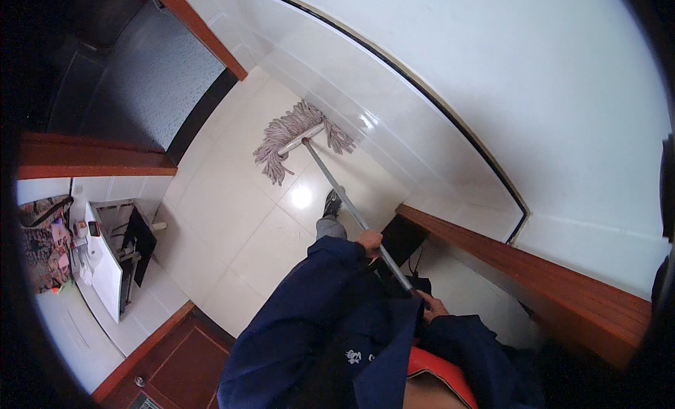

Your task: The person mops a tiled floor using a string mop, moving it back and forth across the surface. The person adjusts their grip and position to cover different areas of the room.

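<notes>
A string mop (335, 183) slants across the view, its grey metal handle running from my body toward the wall. Its pinkish-grey yarn head (295, 131) lies spread on the tiled floor near the wall's foot, under a pale crossbar. Partway down the handle, my left hand (369, 242) is closed round it. My right hand (432, 308) is closed at the handle's upper end, close to my body; some of its fingers are hidden. Both arms are in dark blue sleeves.
A glossy white tiled wall (394, 106) borders the floor on the right, with a reddish-brown door frame (520, 268) nearer me. A doorway with a dark threshold (202, 116) opens far left. At left stand a white-topped stand (105, 268) with small items and a brown door (186, 367).
</notes>
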Action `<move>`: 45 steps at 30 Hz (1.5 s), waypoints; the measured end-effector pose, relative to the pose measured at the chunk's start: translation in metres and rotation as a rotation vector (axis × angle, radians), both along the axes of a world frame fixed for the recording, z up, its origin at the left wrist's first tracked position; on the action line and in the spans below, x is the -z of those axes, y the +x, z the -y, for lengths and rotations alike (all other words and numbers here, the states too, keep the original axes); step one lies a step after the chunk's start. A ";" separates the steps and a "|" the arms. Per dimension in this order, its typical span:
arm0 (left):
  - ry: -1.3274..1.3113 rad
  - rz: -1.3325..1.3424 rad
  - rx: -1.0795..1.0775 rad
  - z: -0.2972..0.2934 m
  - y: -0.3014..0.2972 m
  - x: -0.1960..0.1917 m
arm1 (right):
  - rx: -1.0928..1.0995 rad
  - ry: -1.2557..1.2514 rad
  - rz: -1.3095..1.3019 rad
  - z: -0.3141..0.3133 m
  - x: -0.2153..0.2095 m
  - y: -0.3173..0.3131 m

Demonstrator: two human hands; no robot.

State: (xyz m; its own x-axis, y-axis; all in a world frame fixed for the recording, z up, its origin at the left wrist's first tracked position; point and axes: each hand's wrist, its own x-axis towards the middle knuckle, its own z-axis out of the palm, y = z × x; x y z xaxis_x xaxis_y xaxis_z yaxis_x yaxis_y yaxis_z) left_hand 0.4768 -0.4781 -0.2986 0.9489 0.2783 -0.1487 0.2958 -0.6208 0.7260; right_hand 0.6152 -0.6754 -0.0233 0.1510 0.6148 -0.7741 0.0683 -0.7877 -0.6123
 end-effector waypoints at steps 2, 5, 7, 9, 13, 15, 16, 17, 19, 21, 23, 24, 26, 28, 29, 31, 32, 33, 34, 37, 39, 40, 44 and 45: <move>0.020 -0.077 0.001 0.008 -0.013 0.000 | -0.070 0.039 0.067 0.006 0.004 -0.017; 0.044 -0.104 -0.016 0.022 -0.015 0.002 | -0.009 0.026 0.018 0.016 0.001 -0.018; 0.101 -0.134 -0.017 0.031 -0.008 0.005 | 0.028 -0.013 -0.049 0.027 -0.005 -0.006; 0.115 -0.187 -0.002 0.047 0.004 0.003 | 0.057 -0.019 -0.182 0.045 -0.013 0.009; -0.027 -0.304 -0.088 0.115 0.021 -0.024 | 0.081 -0.093 -0.071 0.110 -0.026 0.016; -0.244 -0.351 0.071 0.143 0.033 -0.037 | 0.113 -0.028 -0.025 0.147 -0.033 0.023; -0.222 -0.249 0.168 0.152 0.038 -0.042 | 0.127 -0.060 -0.005 0.159 -0.032 0.026; -0.222 -0.137 0.265 0.160 0.041 -0.046 | 0.136 -0.092 0.016 0.169 -0.032 0.028; -0.350 0.006 0.225 0.166 0.049 -0.050 | 0.153 -0.150 0.043 0.179 -0.030 0.030; -0.333 0.096 0.185 0.162 0.053 -0.049 | 0.169 -0.190 0.062 0.175 -0.026 0.031; -0.206 0.095 0.178 0.154 0.052 -0.047 | 0.176 -0.204 0.076 0.161 -0.020 0.030; -0.144 0.060 0.189 0.146 0.049 -0.046 | 0.177 -0.207 0.079 0.150 -0.017 0.030; -0.411 -0.054 -0.158 0.127 0.042 -0.043 | 0.173 -0.200 0.086 0.122 -0.011 0.029; -0.300 -0.085 -0.200 0.095 0.029 -0.036 | 0.161 -0.168 0.085 0.082 -0.002 0.028; -0.050 -0.043 -0.067 0.064 0.020 -0.028 | 0.151 -0.145 0.081 0.056 0.002 0.024; 0.050 -0.072 -0.178 0.008 0.007 -0.012 | 0.147 -0.150 0.078 -0.004 0.012 0.016; 0.073 -0.056 -0.181 -0.022 -0.001 -0.001 | 0.094 -0.146 0.056 -0.035 0.015 0.013; 0.098 -0.040 -0.188 -0.054 -0.008 0.010 | 0.064 -0.229 0.045 -0.072 0.020 0.011; 0.020 -0.207 -0.187 -0.082 -0.013 0.021 | 0.030 -0.135 0.012 -0.105 0.022 0.007; -0.415 -0.302 -0.573 -0.155 -0.035 0.048 | -0.006 -0.106 -0.144 -0.188 0.025 -0.008; -0.139 -0.172 -0.410 -0.200 -0.058 0.061 | -0.014 -0.111 -0.173 -0.231 0.036 -0.021; -0.016 -0.110 -0.412 -0.221 -0.071 0.066 | -0.065 -0.051 -0.120 -0.249 0.044 -0.031; -0.042 -0.066 -0.457 -0.265 -0.101 0.070 | -0.078 -0.056 -0.213 -0.274 0.049 -0.053; -0.246 0.000 -0.588 -0.266 -0.102 0.068 | -0.087 -0.041 -0.219 -0.269 0.046 -0.054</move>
State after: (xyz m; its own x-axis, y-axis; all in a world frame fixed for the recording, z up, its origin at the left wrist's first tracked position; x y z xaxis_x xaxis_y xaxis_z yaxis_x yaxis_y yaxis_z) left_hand 0.3743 -0.2123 -0.3669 0.6480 0.7104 -0.2747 0.5365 -0.1697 0.8266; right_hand 0.5612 -0.4063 -0.0691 -0.0758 0.5856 -0.8070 0.0061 -0.8091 -0.5877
